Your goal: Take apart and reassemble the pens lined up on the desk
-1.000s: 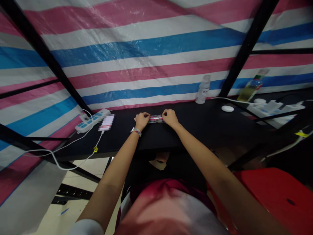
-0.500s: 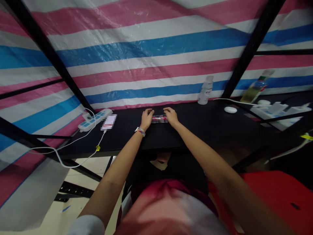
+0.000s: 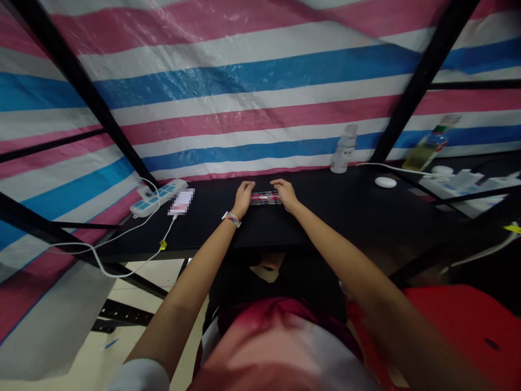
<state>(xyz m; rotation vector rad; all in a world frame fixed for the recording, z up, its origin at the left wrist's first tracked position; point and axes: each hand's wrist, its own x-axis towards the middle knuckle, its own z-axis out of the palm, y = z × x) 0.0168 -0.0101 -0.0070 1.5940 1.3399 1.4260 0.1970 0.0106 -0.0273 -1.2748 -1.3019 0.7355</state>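
Observation:
A row of slim pens [image 3: 265, 198], dark with red and clear parts, lies crosswise on the black tabletop between my hands. My left hand [image 3: 244, 196] is closed round the left end of the row, its fingers curled over the far side. At the opposite end, my right hand [image 3: 285, 194] grips the pens in the same way. Both palms hide the tips of the pens, and the number of pens is too fine to make out. A woven bracelet [image 3: 232, 218] circles my left wrist.
Left of my hands lie a phone [image 3: 181, 202] on a white cable and a power strip [image 3: 159, 198]. A clear bottle [image 3: 344, 149], a white oval case [image 3: 385, 182] and a bottle of yellow liquid [image 3: 427, 149] stand to the right. Striped sheeting [image 3: 244, 125] backs the table.
My left hand has shifted slightly left and more of the pens shows between the hands. My right hand stays almost where it was at the other end.

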